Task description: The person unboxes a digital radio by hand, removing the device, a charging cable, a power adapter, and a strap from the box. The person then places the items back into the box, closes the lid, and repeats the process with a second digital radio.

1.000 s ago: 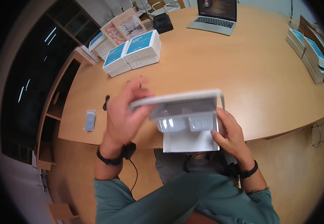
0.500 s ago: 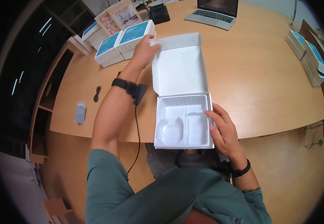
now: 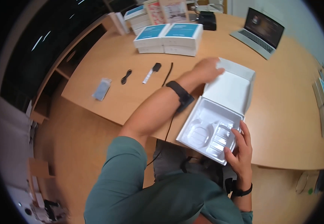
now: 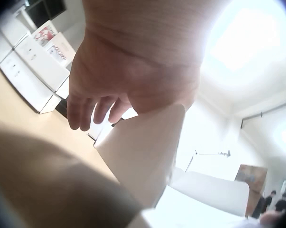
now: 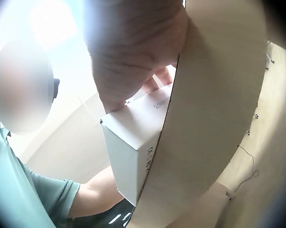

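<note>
A white box, its lid (image 3: 228, 86) tipped back, rests at the table's near edge. Inside it sits a glossy white plastic tray (image 3: 197, 137) with moulded hollows and nothing in them. My left hand (image 3: 206, 70) touches the lid's far left corner. In the left wrist view its fingers (image 4: 88, 111) hang relaxed beside the lid's side flap (image 4: 140, 152), and the thumb is hidden. My right hand (image 3: 243, 151) holds the box's right wall, thumb and fingertips bent over the rim. From the right wrist view, that outer wall (image 5: 138, 116) shows small printed marks.
On the table's left lie a bluish pouch (image 3: 102, 89), a coiled black cable (image 3: 126, 77) and a small black-and-white stick-like item (image 3: 152, 73). Farther back stand stacked boxes with blue tops (image 3: 182, 39) and a laptop (image 3: 259, 33). More boxes (image 3: 322, 106) line the right edge.
My left hand has swung the lid from half closed to fully back. The box now stands turned, its lid pointing to the far right. My right hand has stayed on the right wall.
</note>
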`<action>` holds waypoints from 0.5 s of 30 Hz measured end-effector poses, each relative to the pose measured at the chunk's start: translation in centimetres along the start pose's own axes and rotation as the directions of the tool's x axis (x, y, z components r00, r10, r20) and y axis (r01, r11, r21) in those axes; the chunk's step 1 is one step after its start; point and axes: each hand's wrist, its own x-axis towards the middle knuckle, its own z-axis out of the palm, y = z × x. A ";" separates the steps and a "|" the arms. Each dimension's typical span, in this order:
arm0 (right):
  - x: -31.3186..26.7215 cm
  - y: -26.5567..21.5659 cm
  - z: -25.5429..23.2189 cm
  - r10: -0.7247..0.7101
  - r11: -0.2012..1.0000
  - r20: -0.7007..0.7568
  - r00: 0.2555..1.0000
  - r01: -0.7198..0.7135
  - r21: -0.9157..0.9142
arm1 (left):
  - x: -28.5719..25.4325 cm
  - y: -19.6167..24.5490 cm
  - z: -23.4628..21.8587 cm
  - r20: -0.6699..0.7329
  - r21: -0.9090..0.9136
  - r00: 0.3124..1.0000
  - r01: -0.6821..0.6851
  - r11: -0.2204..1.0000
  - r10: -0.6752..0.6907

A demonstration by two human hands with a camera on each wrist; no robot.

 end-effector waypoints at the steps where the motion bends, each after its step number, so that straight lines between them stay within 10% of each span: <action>1: 0.2 0.1 -0.1 -0.022 1.000 0.022 1.000 0.022 0.000 | 0.0 0.2 0.0 -0.023 0.004 1.000 0.020 1.000 -0.020; 4: 0.6 0.3 -0.4 -0.012 1.000 0.011 1.000 0.012 -0.013 | -0.5 0.3 -0.9 0.054 -0.203 0.982 0.189 0.961 -0.182; 6: 0.7 0.1 -0.4 0.036 0.999 0.039 0.999 -0.037 0.017 | -0.8 -0.1 -2.3 -0.171 -0.426 0.936 0.212 0.879 -0.308; 10: 1.0 -0.4 -0.8 0.065 0.998 0.039 0.997 -0.064 -0.015 | -4.2 -10.5 -6.4 -0.301 -0.111 0.951 0.034 0.993 -0.067; 13: 1.1 0.2 -0.6 0.013 0.999 0.003 1.000 -0.013 -0.029 | -9.1 -11.8 -11.5 -0.312 0.010 0.857 0.436 0.900 -0.411; 15: 1.1 0.2 -0.5 0.003 1.000 0.006 1.000 -0.003 -0.015 | -11.7 -11.9 -12.0 -0.209 0.051 0.892 0.419 0.906 -0.401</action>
